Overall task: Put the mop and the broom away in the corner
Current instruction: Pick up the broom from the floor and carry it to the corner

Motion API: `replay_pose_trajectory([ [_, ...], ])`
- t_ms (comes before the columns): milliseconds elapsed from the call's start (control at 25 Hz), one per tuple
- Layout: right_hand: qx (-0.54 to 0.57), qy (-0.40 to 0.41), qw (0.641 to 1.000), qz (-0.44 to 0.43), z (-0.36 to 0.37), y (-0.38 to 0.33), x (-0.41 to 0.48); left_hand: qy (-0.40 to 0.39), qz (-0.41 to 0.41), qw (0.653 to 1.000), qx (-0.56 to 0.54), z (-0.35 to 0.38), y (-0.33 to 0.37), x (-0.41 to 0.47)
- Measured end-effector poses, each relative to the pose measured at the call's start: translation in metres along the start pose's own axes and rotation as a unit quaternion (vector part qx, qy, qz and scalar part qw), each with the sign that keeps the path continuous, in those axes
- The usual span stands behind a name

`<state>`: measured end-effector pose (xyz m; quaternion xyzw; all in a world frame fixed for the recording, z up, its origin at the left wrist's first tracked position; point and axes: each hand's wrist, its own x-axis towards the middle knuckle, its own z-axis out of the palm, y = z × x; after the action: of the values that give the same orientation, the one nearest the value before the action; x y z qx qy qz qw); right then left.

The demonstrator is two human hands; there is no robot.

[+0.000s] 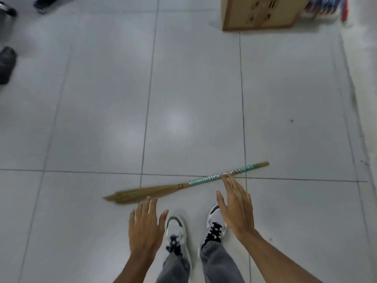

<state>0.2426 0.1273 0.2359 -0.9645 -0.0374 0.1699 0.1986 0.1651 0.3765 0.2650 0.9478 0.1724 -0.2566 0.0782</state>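
A straw broom (183, 185) lies flat on the grey tiled floor just ahead of my feet, bristles to the left and its teal-wrapped handle pointing right. My right hand (234, 207) is open, fingers stretched, with the fingertips over the middle of the handle. Near the bristle end hovers my left hand (145, 225), open and flat, holding nothing. No mop is in view.
A cardboard box (259, 13) stands on the floor at the far right, with colourful items behind it. Other people's dark shoes (7, 64) are at the far left edge. A wall base runs down the right side. My own shoes (176, 231) stand below the broom.
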Motion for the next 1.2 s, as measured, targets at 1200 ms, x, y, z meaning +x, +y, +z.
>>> replay_pose_trajectory([
  [1200, -0.197, 0.174, 0.960, 0.093, -0.373, 0.049, 0.074, 0.120, 0.387, 0.912, 0.072, -0.343, 0.257, 0.156],
])
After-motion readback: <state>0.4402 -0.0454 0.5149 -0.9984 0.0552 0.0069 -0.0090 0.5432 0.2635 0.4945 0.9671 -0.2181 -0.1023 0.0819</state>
